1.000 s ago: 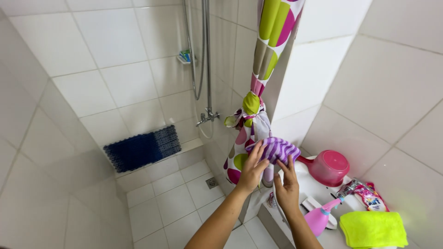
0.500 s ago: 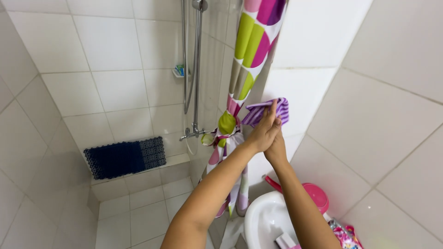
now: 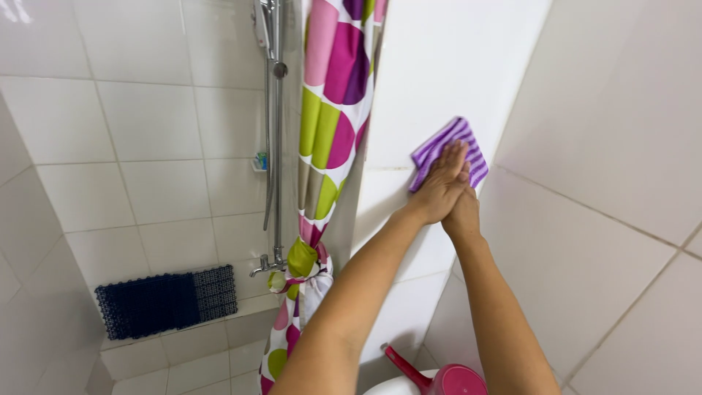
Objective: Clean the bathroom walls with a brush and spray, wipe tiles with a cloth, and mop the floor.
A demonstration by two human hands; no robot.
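Both hands flat and open, left hand over right hand, pressing a purple striped cloth against the white wall tile. Cloth looks soft, light, limp; likely slides easily, best held under spread palms. Dotted curtain left of hands.

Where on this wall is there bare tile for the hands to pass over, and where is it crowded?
Bare tile spreads right of the purple striped cloth and above it, beside the dotted curtain. The shower wall is free left of the shower rail, above the dark blue mat. Crowded: both hands, left hand and right hand, press the cloth; pink jug below.
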